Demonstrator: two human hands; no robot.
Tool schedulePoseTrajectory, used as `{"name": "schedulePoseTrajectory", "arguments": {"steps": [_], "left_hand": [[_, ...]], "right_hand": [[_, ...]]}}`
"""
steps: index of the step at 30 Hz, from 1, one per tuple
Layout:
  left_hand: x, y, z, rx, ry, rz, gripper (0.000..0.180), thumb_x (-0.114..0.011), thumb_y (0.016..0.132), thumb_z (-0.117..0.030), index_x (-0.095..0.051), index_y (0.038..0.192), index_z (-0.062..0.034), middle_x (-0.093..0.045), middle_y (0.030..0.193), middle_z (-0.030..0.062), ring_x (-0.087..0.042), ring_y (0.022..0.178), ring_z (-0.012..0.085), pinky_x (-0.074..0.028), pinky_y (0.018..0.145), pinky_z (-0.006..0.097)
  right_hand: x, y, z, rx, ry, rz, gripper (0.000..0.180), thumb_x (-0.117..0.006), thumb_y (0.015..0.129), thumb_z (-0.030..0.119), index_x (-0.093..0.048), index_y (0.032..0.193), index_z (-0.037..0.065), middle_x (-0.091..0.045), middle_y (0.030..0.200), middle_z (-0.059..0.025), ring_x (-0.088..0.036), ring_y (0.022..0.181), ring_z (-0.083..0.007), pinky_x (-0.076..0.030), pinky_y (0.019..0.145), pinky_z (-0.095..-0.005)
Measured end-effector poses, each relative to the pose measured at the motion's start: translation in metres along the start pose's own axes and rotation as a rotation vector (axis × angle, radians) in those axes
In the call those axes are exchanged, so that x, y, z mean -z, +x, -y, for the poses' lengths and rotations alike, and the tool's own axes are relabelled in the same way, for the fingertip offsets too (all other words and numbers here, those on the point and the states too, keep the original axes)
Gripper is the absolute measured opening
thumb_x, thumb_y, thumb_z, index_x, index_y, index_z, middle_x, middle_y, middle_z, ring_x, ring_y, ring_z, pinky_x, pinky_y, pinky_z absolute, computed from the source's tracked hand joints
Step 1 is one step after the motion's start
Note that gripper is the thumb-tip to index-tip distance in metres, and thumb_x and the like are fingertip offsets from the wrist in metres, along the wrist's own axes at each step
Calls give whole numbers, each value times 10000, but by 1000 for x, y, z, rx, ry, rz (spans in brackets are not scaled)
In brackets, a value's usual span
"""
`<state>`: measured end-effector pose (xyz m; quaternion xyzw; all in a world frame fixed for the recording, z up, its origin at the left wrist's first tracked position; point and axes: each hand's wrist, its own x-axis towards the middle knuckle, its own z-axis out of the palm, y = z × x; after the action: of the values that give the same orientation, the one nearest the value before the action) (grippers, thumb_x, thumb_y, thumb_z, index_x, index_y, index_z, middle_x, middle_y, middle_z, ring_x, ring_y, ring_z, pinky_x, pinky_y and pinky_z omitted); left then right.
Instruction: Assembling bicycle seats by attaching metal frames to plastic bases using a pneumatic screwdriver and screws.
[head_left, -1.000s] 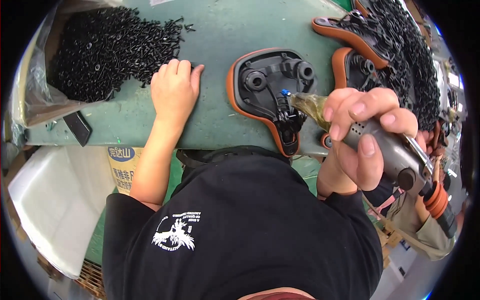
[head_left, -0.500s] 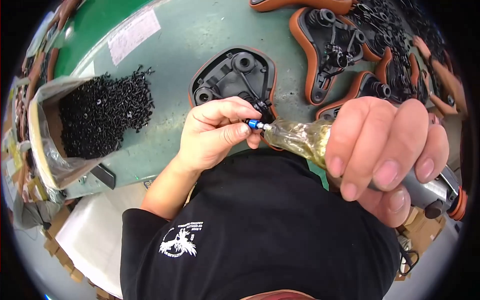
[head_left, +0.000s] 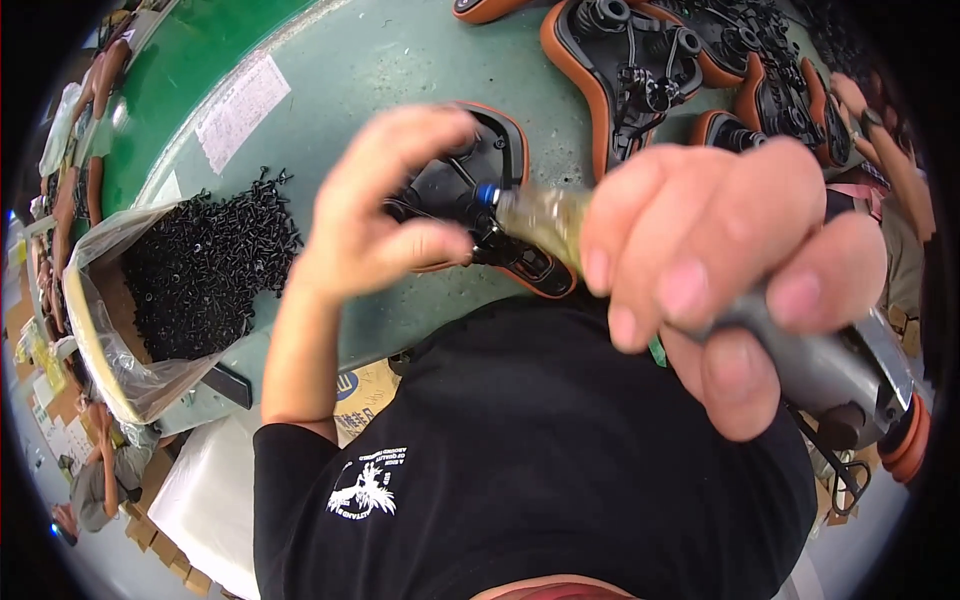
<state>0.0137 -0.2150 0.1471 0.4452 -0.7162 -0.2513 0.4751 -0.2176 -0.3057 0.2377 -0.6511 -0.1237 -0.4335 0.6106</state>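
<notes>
My right hand (head_left: 720,230) is wrapped around a grey power screwdriver (head_left: 825,355), its front end covered in yellowish film. A blue collar (head_left: 485,194) shows at the screwdriver's tip, which points left over a bicycle saddle (head_left: 505,145). That saddle lies upside down on the table, black underside up with a brown edge. Beside the tip, my left hand (head_left: 365,200) is open, thumb and fingers spread apart and blurred; nothing shows between them. Part of the saddle is hidden behind my left hand. Whether a screw sits on the tip is too small to tell.
At left, a plastic-lined box (head_left: 90,325) lies with black screws (head_left: 210,275) spilling onto the green table (head_left: 380,60). More upturned saddles (head_left: 575,60) lie at the far right. Another person's arm (head_left: 890,150) reaches in there. A paper sheet (head_left: 243,112) lies on the table.
My left thumb and fingers have let go of the blue collar and spread apart. The screwdriver tip has moved left and up in the view, over the saddle. The whole view has shifted somewhat.
</notes>
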Motion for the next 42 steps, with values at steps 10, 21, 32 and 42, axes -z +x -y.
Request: {"name": "schedulePoseTrajectory", "arguments": {"steps": [10, 21, 32, 42], "left_hand": [[20, 16, 86, 33, 79, 284, 595, -910, 685, -117, -682, 1232, -55, -629, 1419, 153, -634, 1273, 356, -525, 1078, 437], [-11, -6, 94, 120, -150, 15, 402, -878, 646, -72, -608, 942, -38, -705, 1216, 115, -686, 1128, 295, -549, 987, 393], [-16, -5, 102, 125, -241, -18, 369, -851, 647, -67, -603, 919, -49, -685, 1170, 107, -672, 1079, 279, -533, 968, 380], [62, -32, 88, 268, 133, -206, 442, -804, 671, -34, -743, 1109, -37, -705, 1307, 127, -677, 1204, 289, -535, 1039, 400]], "right_hand": [[10, -1, -44, -44, -163, 141, 417, -523, 976, -37, -437, 1365, 88, -568, 1172, -227, -633, 797, -227, -551, 816, -488], [-2, -3, -72, -213, -323, 209, 346, -584, 938, -76, -452, 1226, 62, -602, 1093, -213, -641, 836, -247, -587, 814, -457], [-3, 4, -103, -232, -347, 160, 276, -597, 915, -97, -515, 1143, 35, -681, 1028, -207, -665, 756, -207, -581, 792, -386], [15, -14, -38, -169, -186, -309, 287, -578, 942, -70, -502, 1196, 41, -582, 1341, -322, -698, 755, -191, -601, 751, -367]]}}
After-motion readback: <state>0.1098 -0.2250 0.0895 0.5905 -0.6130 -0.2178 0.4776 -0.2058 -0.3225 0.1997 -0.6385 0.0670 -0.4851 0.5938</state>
